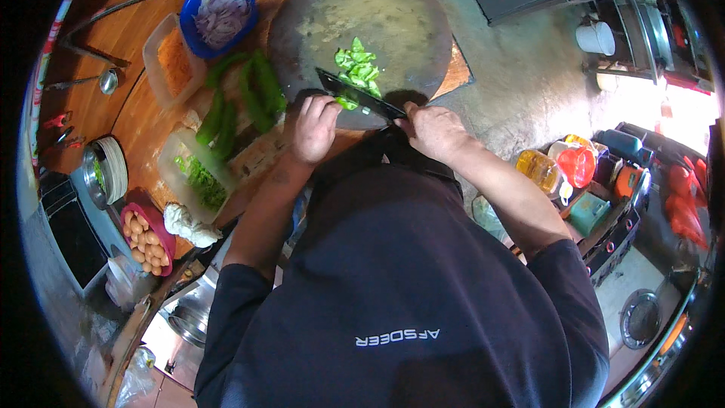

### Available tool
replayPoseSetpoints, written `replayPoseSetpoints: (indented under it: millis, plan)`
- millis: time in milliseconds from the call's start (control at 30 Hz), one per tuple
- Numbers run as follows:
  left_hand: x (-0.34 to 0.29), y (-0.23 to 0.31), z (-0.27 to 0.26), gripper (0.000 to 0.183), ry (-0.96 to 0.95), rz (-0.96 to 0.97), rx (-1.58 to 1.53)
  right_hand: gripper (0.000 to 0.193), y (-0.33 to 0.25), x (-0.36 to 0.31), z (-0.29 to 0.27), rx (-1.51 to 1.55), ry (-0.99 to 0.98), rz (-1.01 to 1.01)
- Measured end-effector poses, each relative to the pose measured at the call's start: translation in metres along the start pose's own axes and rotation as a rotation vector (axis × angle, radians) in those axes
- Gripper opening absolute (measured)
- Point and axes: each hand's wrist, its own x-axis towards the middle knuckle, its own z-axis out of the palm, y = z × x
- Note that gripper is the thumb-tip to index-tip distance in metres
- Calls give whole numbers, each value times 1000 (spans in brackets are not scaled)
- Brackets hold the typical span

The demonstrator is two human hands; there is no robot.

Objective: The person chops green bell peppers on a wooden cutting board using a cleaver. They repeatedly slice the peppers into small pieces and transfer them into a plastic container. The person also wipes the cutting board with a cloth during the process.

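Note:
A dark-bladed kitchen knife (358,94) lies across the near part of a round, worn chopping board (310,38). My right hand (436,131) is closed round its handle at the board's near right edge. My left hand (313,128) is closed, its fingertips pressing a small piece of green pepper (347,103) against the board beside the blade. Beyond the knife lies a loose heap of cut green pepper pieces (358,66). Several whole long green peppers (260,94) rest on the wooden table (132,45), left of the board.
At the far left stand a blue basket of sliced onion (221,15), a clear tub of orange shreds (175,64) and a tub of chopped greens (200,177). Nearer are a white cloth (189,225) and a bowl of eggs (143,242). Oil bottles (538,169) stand at the right.

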Motion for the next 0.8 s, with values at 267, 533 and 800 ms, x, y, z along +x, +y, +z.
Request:
replayPoseSetpoints:
  millis: [267, 533, 800]
  plan:
    - [-3, -1, 13, 21, 25, 19, 16, 33, -3, -8, -14, 62, -11, 27]
    - [-2, -1, 9, 23, 4, 71, -36, 33, -9, -10, -21, 75, -50, 29]
    - [0, 1, 2, 25, -54, -23, -16, 33, 1, 6, -4, 88, 41, 0]
